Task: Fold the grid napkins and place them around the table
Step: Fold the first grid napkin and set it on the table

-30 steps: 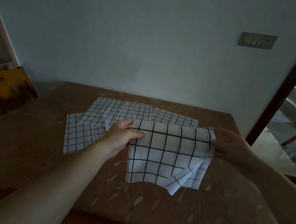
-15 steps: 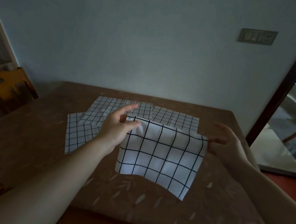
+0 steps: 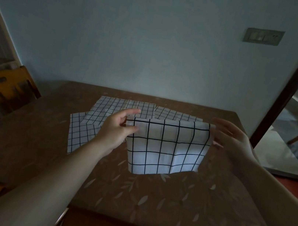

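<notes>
Now both hands hold up one grid napkin point(image 3: 166, 148) over the brown table point(image 3: 150, 200). Left hand point(image 3: 116, 129) pinches its left top corner, and right hand point(image 3: 234, 143) pinches the right one. More napkins point(image 3: 117, 112) lie flat behind it.

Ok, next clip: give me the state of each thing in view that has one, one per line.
Held napkin: lifted off the table, doubled over, hanging from its top edge.
Left hand: pinches the napkin's top left corner.
Right hand: holds the top right corner, fingers partly spread.
Napkins on the table: lying flat, overlapping, not yet folded.
Table: covered with a leaf-patterned cloth.
</notes>
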`<state>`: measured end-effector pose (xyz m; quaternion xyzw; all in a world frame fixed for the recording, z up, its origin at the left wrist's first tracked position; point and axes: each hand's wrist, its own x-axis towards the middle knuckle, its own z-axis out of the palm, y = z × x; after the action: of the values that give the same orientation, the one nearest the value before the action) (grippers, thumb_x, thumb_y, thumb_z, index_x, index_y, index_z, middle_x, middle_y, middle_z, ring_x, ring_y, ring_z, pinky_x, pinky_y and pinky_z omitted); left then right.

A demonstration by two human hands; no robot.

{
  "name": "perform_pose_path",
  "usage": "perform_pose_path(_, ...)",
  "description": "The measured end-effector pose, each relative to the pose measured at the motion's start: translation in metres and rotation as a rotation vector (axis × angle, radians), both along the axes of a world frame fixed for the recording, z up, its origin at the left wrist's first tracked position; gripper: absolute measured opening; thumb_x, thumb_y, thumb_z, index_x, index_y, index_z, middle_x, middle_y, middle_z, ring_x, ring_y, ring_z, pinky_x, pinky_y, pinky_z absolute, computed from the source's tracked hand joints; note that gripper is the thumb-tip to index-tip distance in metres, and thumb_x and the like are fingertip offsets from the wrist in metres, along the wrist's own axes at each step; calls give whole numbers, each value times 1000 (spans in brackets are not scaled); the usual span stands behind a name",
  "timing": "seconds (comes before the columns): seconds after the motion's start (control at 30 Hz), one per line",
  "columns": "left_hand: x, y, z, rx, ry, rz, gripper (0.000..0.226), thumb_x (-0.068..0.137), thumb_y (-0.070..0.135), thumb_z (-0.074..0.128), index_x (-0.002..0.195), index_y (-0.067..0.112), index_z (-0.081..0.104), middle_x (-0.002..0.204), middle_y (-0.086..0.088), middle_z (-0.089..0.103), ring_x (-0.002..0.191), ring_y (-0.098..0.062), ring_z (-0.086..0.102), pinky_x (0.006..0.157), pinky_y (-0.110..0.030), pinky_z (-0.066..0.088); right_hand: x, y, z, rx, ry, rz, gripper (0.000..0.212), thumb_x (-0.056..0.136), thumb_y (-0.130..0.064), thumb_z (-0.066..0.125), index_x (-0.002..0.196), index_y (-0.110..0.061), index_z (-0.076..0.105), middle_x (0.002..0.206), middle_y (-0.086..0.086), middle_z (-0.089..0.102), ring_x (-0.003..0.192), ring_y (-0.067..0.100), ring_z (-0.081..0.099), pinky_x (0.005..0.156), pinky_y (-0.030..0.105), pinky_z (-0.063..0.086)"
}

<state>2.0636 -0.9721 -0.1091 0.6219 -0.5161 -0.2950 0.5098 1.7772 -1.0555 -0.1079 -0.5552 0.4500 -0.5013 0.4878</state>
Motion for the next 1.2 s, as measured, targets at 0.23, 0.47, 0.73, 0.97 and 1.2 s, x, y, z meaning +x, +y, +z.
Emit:
perform_pose_path(0.23, 1, -3, -8, 3, -91, 101, 41, 84, 13, 75, 115, 37, 63, 119, 6, 61, 115, -14, 57, 99, -34, 48, -7, -7, 5, -18, 40, -34, 25, 82, -11, 73, 99, -29, 72, 87, -4, 73, 82, 13, 66, 72, 30, 52)
perform_pose_path(0.47, -4, -7, -9, -70, -332, 138, 36, 85, 12, 74, 120, 18, 69, 97, 5, 64, 89, -13, 62, 76, -13, 43, -11, -4, 13, -120, 178, -155, 25, 80, -13, 76, 100, -26, 71, 77, -6, 70, 60, -6, 63, 64, 22, 48)
perform_pose_path(0.73, -12, -5, 1, -115, -291, 48, 7, 87, 24, 70, 91, 17, 70, 90, 5, 65, 84, -7, 60, 72, -19, 42, -19, -5, 5, -305, 689, -197, 16, 88, -12, 64, 96, -21, 74, 77, -12, 66, 69, 14, 63, 64, 24, 46)
perform_pose_path(0.97, -36, -1, 13, -121, -177, -206, 19, 91, 16, 66, 76, 6, 59, 60, 8, 47, 55, -4, 42, 55, -14, 36, 24, 27, 7, -348, 938, 298, 36, 86, -42, 65, 120, -31, 58, 115, -16, 53, 108, 7, 55, 92, 24, 42)
perform_pose_path(1.2, -29, 9, 13, -70, -256, -289, 19, 88, 36, 70, 102, 24, 69, 88, 9, 70, 80, -6, 66, 73, -22, 52, 62, 37, 20, -382, 724, 389, 12, 91, -25, 62, 81, -30, 68, 70, -13, 68, 68, 4, 63, 67, 25, 51)
